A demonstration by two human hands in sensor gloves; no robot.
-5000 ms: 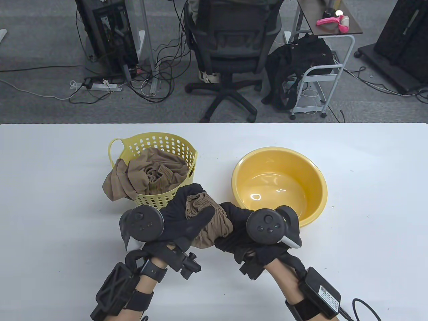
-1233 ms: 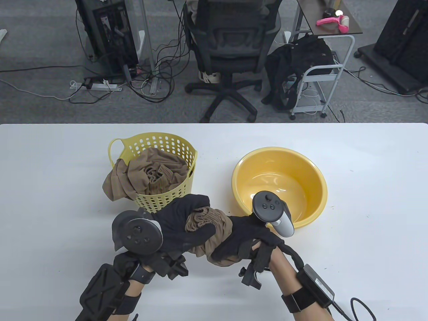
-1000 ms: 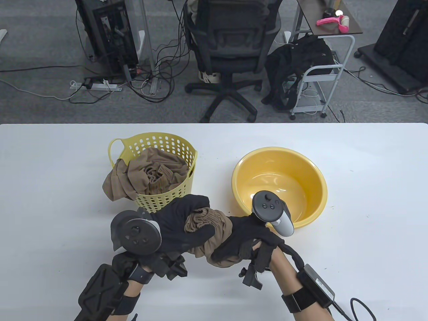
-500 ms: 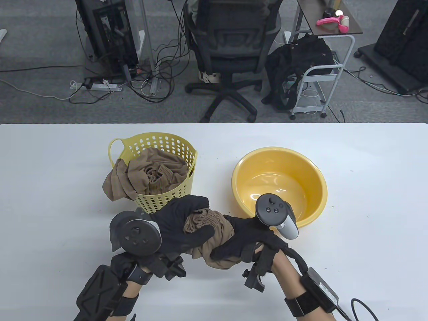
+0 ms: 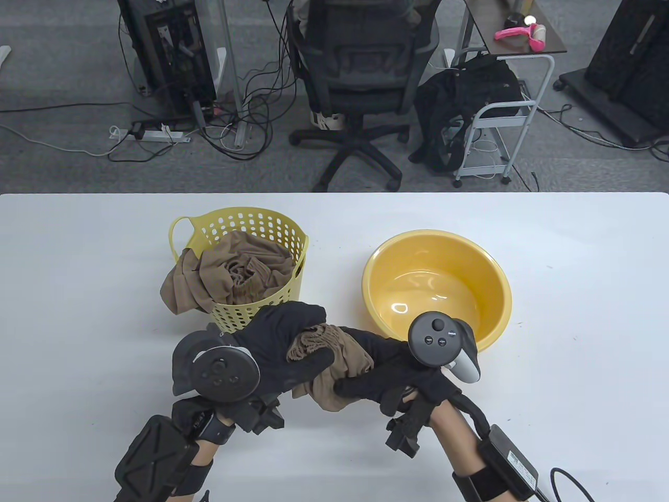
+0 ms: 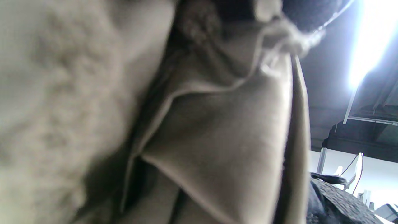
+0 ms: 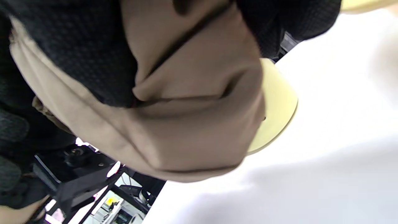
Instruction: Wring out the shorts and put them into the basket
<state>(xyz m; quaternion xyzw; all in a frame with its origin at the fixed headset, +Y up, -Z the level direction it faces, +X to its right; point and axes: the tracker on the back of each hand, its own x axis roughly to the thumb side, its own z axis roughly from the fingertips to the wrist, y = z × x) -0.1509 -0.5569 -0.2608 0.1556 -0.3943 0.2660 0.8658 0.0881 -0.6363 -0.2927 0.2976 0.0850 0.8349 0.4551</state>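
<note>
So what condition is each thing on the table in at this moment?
Shorts: bunched, gripped above the table by both hands.
Left hand: curled around the shorts.
Right hand: curled around the shorts.
Basket: upright, brown cloth inside, spilling over its rim.
Basin: upright, no clothes inside.

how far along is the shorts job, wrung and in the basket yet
Not yet. One brown garment already lies in the yellow basket, spilling over its rim. In hand: the left hand and right hand both grip the bunched brown shorts above the table. Left: finish wringing, then drop them in the basket.
</note>
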